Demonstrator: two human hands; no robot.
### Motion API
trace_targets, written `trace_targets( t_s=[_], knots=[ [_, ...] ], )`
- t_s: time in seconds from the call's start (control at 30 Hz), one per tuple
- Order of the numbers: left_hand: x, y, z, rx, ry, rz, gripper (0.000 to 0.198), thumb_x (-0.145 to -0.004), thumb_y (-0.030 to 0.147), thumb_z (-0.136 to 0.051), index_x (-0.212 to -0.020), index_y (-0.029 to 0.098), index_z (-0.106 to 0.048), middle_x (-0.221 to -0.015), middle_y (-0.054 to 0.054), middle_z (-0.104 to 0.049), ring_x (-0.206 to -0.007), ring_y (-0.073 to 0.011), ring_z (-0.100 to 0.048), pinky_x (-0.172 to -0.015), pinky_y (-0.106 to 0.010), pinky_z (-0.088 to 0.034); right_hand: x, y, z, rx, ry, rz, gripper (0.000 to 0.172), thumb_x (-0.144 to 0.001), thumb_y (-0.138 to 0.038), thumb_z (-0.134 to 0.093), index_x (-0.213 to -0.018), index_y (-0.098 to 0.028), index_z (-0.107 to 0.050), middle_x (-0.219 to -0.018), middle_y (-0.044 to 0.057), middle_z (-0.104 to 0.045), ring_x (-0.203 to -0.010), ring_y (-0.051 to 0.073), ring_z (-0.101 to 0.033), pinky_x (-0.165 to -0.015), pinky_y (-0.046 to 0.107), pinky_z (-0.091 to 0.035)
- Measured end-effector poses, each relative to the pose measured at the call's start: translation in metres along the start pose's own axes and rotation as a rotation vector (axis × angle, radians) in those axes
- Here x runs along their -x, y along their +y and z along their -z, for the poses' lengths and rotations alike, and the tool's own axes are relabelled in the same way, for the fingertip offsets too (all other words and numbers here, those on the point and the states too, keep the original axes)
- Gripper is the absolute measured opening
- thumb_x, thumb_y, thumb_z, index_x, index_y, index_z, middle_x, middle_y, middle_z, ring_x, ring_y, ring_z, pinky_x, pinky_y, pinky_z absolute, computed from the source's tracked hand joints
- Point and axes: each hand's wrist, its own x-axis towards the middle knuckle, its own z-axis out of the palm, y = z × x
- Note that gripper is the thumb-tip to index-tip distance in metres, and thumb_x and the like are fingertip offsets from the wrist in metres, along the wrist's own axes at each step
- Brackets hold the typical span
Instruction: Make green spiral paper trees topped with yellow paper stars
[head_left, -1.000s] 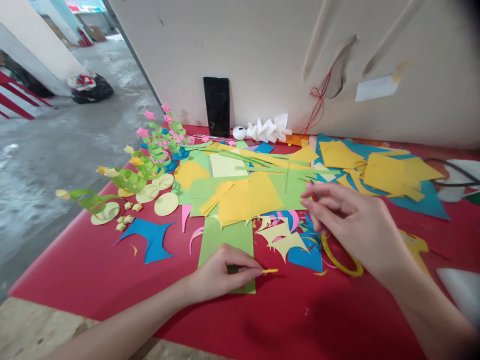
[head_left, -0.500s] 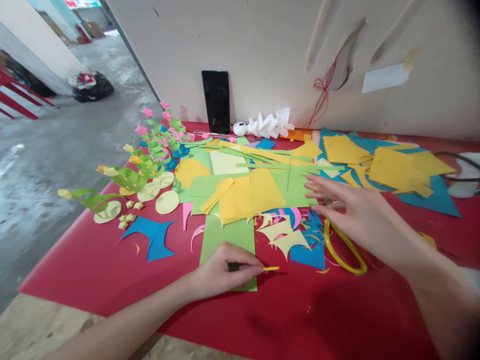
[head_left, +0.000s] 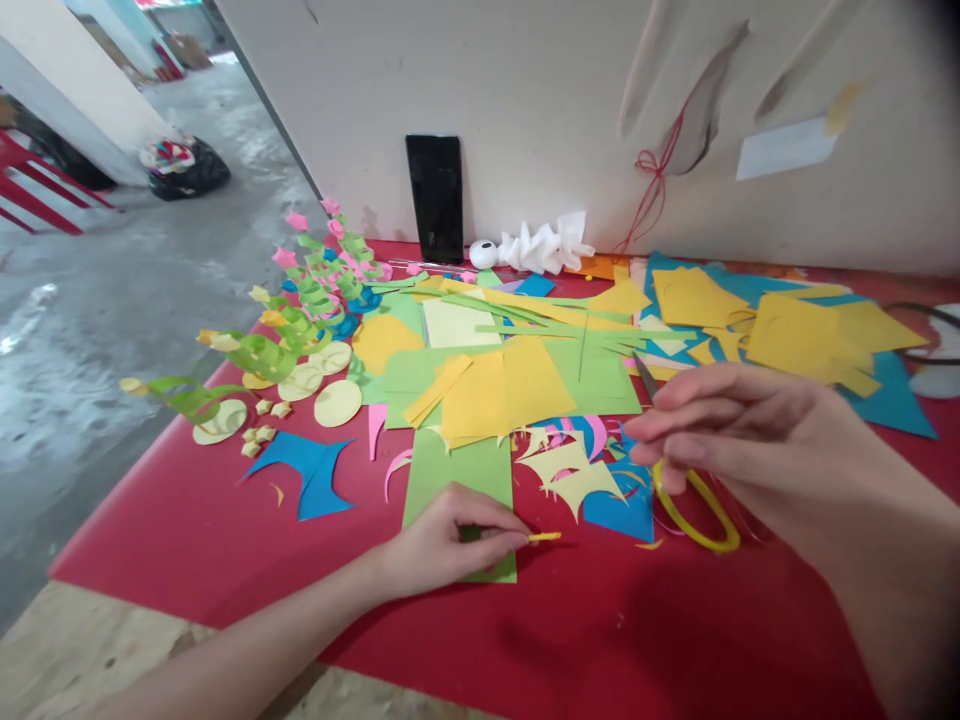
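Note:
In my left hand [head_left: 446, 540] a short, narrow yellow paper strip [head_left: 545, 537] is pinched between thumb and fingertips, its end sticking out to the right. Under that hand lies a green paper sheet [head_left: 457, 470]. My right hand [head_left: 735, 440] hovers over a pair of scissors [head_left: 697, 510] with a yellow handle. Its fingers are loosely bent and a little apart, with nothing visible in them. The scissors' blade tip shows beyond the fingers, while the middle is hidden. Left of this hand are cream paper offcuts [head_left: 581, 480] and a blue scrap [head_left: 626, 510].
Yellow sheets [head_left: 506, 390] and green strips cover the middle of the red tabletop [head_left: 570, 630]. Curled paper flowers [head_left: 300, 290] stand at the left beside cream discs [head_left: 337, 403]. A phone [head_left: 436, 200] leans on the back panel. More yellow pieces [head_left: 795, 335] lie at the right.
My right hand has turned and drawn nearer to me, its fingers bending from nearly straight. The scissors' blade now shows. My left hand keeps the yellow strip in place.

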Motion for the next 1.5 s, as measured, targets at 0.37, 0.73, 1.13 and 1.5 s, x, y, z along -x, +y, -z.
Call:
trace_targets(
  t_s=[0.37, 0.73, 1.13, 1.5],
  knots=[
    [0.002, 0.007, -0.003, 0.219, 0.177, 0.139, 0.036, -0.086, 0.039, -0.053, -0.080, 0.010, -0.072, -0.045, 0.002, -0.050, -0.044, -0.0066, -0.043, -0.045, -0.018, -0.035, -0.010, 0.017, 0.014, 0.792, -0.075, 0.312, 0.009, -0.076, -0.032, -0.067, -0.080, -0.030, -0.074, -0.085, -0.002, -0.072, -0.077, 0.014, -0.066, -0.061, 0.018, -0.053],
    [-0.020, 0.090, -0.014, 0.414, 0.097, 0.026, 0.024, -0.086, 0.029, -0.056, -0.084, 0.012, -0.072, -0.049, 0.002, -0.052, -0.042, -0.0042, -0.041, -0.042, -0.016, -0.035, 0.014, 0.005, 0.000, 0.449, -0.174, 0.365, 0.021, -0.072, -0.017, -0.068, -0.078, -0.037, -0.074, -0.077, -0.003, -0.069, -0.068, 0.012, -0.064, -0.054, 0.017, -0.052],
    [-0.029, 0.097, -0.004, 0.527, -0.004, 0.054, 0.020, -0.086, 0.023, -0.053, -0.075, 0.014, -0.067, -0.046, 0.007, -0.046, -0.039, -0.0033, -0.037, -0.042, -0.018, -0.033, 0.015, 0.003, 0.006, 0.447, -0.170, 0.459, 0.019, -0.070, -0.022, -0.074, -0.083, -0.036, -0.073, -0.075, -0.004, -0.066, -0.053, 0.007, -0.058, -0.046, 0.015, -0.050],
    [-0.033, 0.093, -0.003, 0.892, -0.198, 0.182, 0.026, -0.090, 0.017, -0.047, -0.077, 0.012, -0.068, -0.041, 0.008, -0.039, -0.034, -0.0018, -0.035, -0.053, -0.017, -0.045, 0.019, 0.004, 0.013, 0.844, -0.031, 0.758, 0.006, -0.077, -0.027, -0.069, -0.074, -0.029, -0.064, -0.077, -0.006, -0.066, -0.074, 0.009, -0.062, -0.066, 0.018, -0.052]
  ],
)
